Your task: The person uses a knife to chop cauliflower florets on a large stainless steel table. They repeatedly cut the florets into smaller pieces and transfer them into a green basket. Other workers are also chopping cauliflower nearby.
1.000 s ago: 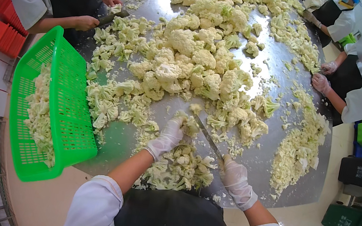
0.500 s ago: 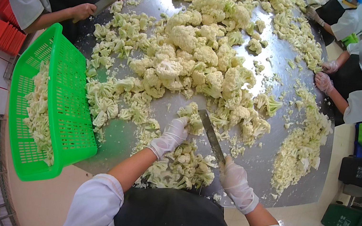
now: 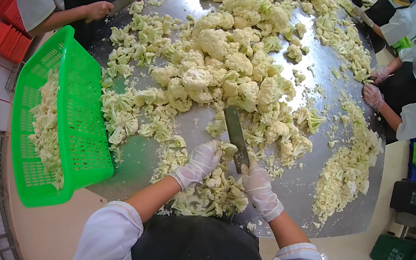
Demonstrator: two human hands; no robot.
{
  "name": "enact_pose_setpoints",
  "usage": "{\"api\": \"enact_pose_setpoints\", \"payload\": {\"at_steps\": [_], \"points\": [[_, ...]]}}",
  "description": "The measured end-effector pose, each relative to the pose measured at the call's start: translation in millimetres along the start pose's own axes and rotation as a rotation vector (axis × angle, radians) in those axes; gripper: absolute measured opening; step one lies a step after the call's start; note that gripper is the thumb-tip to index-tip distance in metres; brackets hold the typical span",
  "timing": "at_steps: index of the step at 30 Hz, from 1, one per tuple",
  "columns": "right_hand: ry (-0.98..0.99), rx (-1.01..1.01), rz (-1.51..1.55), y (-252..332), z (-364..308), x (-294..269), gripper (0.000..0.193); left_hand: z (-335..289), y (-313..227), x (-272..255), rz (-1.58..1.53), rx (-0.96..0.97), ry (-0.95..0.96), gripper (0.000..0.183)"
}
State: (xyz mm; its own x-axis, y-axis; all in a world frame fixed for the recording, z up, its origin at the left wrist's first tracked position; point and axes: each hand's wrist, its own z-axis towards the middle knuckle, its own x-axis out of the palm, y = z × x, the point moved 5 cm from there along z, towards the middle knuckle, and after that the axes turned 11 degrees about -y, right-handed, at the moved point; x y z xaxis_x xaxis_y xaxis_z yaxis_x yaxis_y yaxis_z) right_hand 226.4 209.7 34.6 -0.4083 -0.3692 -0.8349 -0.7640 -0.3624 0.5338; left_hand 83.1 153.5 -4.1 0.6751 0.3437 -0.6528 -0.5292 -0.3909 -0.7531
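Your metal counter [image 3: 297,193] fills the middle of the view and carries the work. A large heap of cauliflower heads [image 3: 206,74] covers its centre and runs toward the far edge. A green perforated basket [image 3: 85,147], tilted and partly filled with cut florets, stands at the near left edge. A band of fine cauliflower crumbs [image 3: 344,179] lies along the right side. Directly in front of your apron is a smaller near pile of florets [image 3: 208,194].

Note the change: half a second ago your cleaver [image 3: 235,135] stood farther right, apart from your left hand. It is now swung left, its broad face turned up and its tip pointing at the heap. Your right hand [image 3: 262,191] has moved left with it, fingers closed fully around the handle. Your left hand [image 3: 199,164] is curled nearly closed, with a small cauliflower piece [image 3: 227,147] at its fingertips, above the near pile.

For the cutting work, this places the blade just beside the held piece; whether they touch cannot be told. Judged from this position, clearance between blade and left fingertips is small. Keep those fingertips tucked back.
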Motion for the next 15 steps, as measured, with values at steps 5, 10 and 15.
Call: {"api": "enact_pose_setpoints", "payload": {"at_steps": [5, 10, 15], "points": [[0.008, -0.037, -0.115, -6, -7, -1, 0.027, -4, -1, -1, -0.483, -0.362, 0.033, 0.017], [0.003, -0.050, -0.095, -9, -6, 8, 0.021, -22, -7, -9, -0.746, -0.611, 0.110, 0.015], [-0.025, 0.004, -0.044, -4, -6, -3, 0.020, -19, -2, -10, -0.780, -0.695, 0.049, 0.017]]}}
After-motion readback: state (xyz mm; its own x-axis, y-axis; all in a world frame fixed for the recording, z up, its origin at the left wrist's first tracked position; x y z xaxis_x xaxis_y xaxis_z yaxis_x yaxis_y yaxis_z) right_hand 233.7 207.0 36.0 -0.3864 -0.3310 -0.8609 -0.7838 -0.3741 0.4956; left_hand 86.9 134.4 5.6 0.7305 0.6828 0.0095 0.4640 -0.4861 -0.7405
